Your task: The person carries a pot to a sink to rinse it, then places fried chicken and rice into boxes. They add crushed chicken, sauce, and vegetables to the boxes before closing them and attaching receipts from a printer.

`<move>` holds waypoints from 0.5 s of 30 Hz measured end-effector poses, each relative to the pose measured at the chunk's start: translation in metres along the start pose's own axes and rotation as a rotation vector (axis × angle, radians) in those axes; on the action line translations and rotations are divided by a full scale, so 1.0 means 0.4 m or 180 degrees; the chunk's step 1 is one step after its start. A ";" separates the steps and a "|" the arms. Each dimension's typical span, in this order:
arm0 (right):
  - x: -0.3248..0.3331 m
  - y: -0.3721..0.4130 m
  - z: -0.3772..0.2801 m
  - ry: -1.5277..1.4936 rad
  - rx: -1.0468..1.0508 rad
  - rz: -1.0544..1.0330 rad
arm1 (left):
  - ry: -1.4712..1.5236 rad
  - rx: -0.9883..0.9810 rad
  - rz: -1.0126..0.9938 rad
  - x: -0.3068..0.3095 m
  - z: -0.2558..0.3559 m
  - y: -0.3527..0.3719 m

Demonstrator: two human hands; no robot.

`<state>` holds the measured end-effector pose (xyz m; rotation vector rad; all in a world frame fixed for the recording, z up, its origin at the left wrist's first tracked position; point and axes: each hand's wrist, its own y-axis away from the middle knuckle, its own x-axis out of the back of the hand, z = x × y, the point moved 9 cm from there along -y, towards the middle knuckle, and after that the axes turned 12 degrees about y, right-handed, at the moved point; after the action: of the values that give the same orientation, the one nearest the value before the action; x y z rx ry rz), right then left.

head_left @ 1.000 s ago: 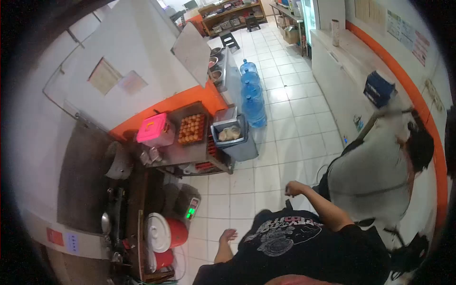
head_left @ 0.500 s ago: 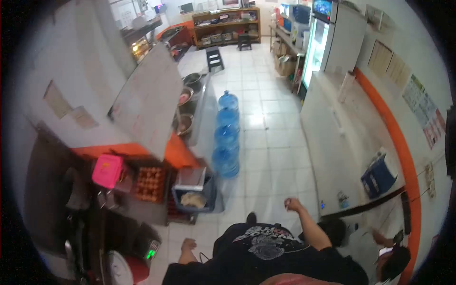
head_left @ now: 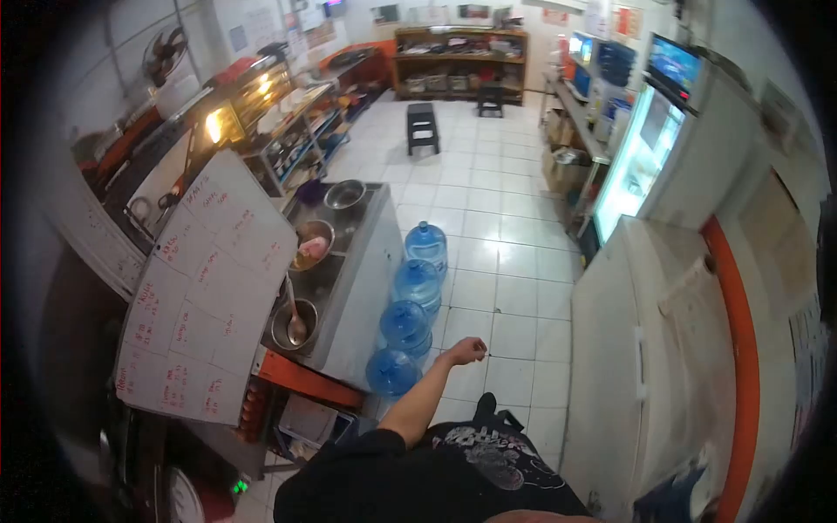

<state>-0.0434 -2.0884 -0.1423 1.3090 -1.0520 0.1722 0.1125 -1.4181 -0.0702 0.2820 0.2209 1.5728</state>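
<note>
Left Hand Hangs Beside Row of Blue Water Jugs

From my remote post, I see the left hand (head_left: 466,350) out ahead of the body, above the tiled floor (head_left: 527,301), its fingers loosely bent, part-spread and pinching nothing that I can see. The right hand is out of my view, and I cannot tell its state.

Four blue water jugs (head_left: 405,325) stand upright on the floor to the left of the left hand, the closest of them near it but apart. Each jug's long axis runs up and down; the row stretches forward, away from the body, along the pale side of a surface (head_left: 324,283) that carries metal bowls (head_left: 345,194), one with a ladle (head_left: 296,327) in it. Of the two, I judge the left hand nearer to the jugs. Across the walkway, on the right, stands a white freezer (head_left: 602,349); a black step stool (head_left: 423,126) stands farther up the floor.
</note>
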 end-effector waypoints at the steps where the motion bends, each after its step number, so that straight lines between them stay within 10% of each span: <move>1: 0.042 -0.076 -0.092 -0.0033 0.0076 0.0020 | -0.0142 0.0303 -0.0215 0.001 -0.020 -0.016; 4: 0.108 -0.330 -0.472 -0.0029 0.0561 -0.0120 | -0.0966 0.1276 -0.0057 0.180 -0.276 -0.046; 8: 0.228 -0.521 -1.314 0.0504 0.1915 -0.0513 | 0.0363 0.1560 0.1041 0.403 -0.386 0.147; 9: 0.275 -0.574 -1.529 0.0905 0.2724 0.0124 | 0.1068 0.1058 0.1555 0.463 -0.560 0.153; 10: 0.345 -0.513 -1.728 0.1019 0.3737 0.0802 | 0.0228 0.1955 0.1806 0.485 -0.457 0.262; 12: 0.471 -0.288 -2.029 0.1039 0.3982 0.0822 | -0.0545 0.1755 0.1913 0.515 -0.681 0.329; 15: 0.469 -0.356 -2.314 0.0380 0.4547 0.1909 | -0.0296 0.3318 0.2458 0.413 -0.723 0.526</move>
<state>0.6430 -1.4373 -0.0116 2.0969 -1.1909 1.6670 -0.1800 -1.2477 -0.2716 1.3740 0.9437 2.0670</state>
